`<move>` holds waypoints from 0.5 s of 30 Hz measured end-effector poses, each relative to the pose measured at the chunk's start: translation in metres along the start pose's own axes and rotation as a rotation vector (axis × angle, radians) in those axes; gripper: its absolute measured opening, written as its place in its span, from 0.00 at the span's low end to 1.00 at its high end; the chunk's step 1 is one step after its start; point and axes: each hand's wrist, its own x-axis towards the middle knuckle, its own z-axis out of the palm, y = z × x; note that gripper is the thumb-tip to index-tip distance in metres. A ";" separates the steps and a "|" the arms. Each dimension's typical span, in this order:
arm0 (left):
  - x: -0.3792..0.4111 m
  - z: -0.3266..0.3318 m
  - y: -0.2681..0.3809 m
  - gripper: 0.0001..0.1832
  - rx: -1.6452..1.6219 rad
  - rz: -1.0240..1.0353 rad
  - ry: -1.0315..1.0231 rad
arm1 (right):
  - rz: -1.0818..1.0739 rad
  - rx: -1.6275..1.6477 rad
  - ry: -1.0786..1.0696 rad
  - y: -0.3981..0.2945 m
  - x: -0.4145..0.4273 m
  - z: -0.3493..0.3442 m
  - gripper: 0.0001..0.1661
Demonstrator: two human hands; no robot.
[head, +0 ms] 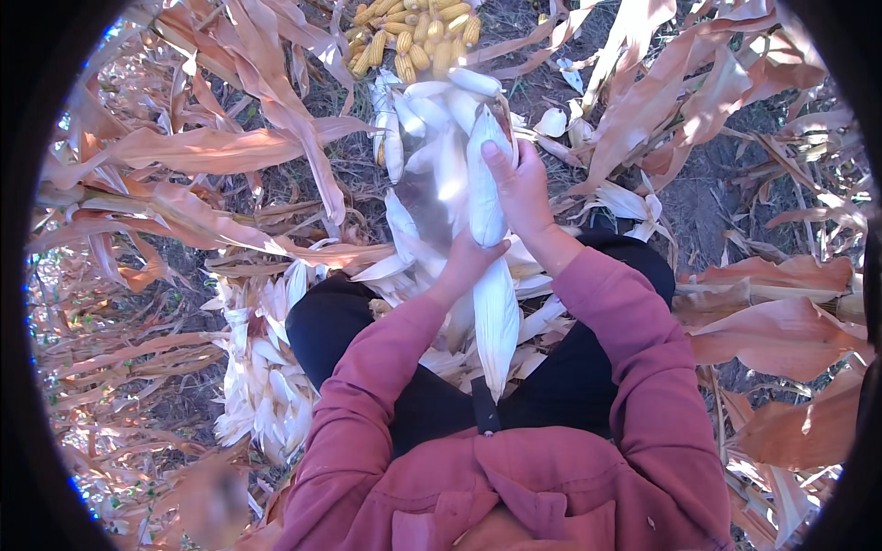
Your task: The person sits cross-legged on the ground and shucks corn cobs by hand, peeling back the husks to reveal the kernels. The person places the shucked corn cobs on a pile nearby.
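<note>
In front of my chest is an ear of corn in its pale husk (488,189), standing lengthwise with its tip away from me. My right hand (521,184) wraps its upper part from the right, thumb across the front. Around its lower end closes my left hand (470,260), the thumb pointing right. A long pale husk leaf (496,324) hangs from below the left hand towards my waist; whether it is still joined to the ear is hidden. Just beyond my hands lies a heap of ears in husks (431,113), partly blurred by glare.
Bare yellow corn cobs (413,38) are piled at the far end. Loose husks (269,386) lie heaped beside my left knee (331,324), and more are between my legs. Dry corn stalks and leaves (207,151) crowd the left; others (778,330) reach in from the right.
</note>
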 end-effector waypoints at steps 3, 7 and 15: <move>-0.007 0.003 0.014 0.21 -0.128 -0.033 -0.057 | 0.095 0.059 -0.045 0.001 0.016 -0.014 0.38; -0.008 -0.010 0.024 0.25 -0.090 -0.115 -0.145 | 0.093 0.225 -0.173 -0.012 0.019 -0.020 0.37; -0.007 -0.016 0.005 0.34 -0.119 -0.015 -0.167 | 0.238 0.518 -0.138 0.000 0.011 -0.021 0.28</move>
